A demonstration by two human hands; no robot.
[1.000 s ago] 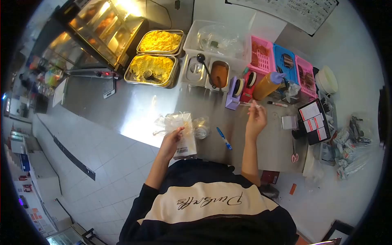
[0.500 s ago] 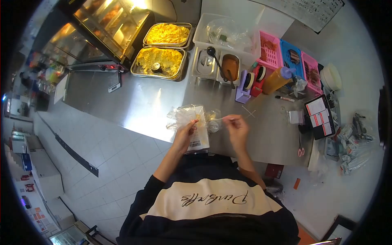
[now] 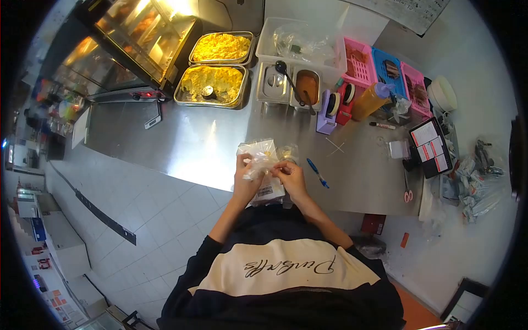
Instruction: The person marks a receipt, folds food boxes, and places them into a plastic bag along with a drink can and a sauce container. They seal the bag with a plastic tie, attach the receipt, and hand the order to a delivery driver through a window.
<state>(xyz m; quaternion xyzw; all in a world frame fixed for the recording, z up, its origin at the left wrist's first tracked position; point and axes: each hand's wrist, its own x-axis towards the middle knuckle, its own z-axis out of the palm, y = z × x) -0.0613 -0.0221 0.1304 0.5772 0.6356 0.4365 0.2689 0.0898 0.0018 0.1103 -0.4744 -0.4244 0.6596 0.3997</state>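
Gripping bag [image 3: 258, 155] — hands [image 3: 269, 175] (counter-edge [image 3: 181, 176] near)

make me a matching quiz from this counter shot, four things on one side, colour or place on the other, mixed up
Things:
1. pen
2. scissors
3. ladle
4. clear bag

Places or colours:
A. lying near the counter's right edge, pink handles
B. held between the left hand and right hand
C. blue, flat on the steel counter just right of the hands
D. black, resting across the small steel tubs at the back

Pairs: 1-C, 2-A, 3-D, 4-B
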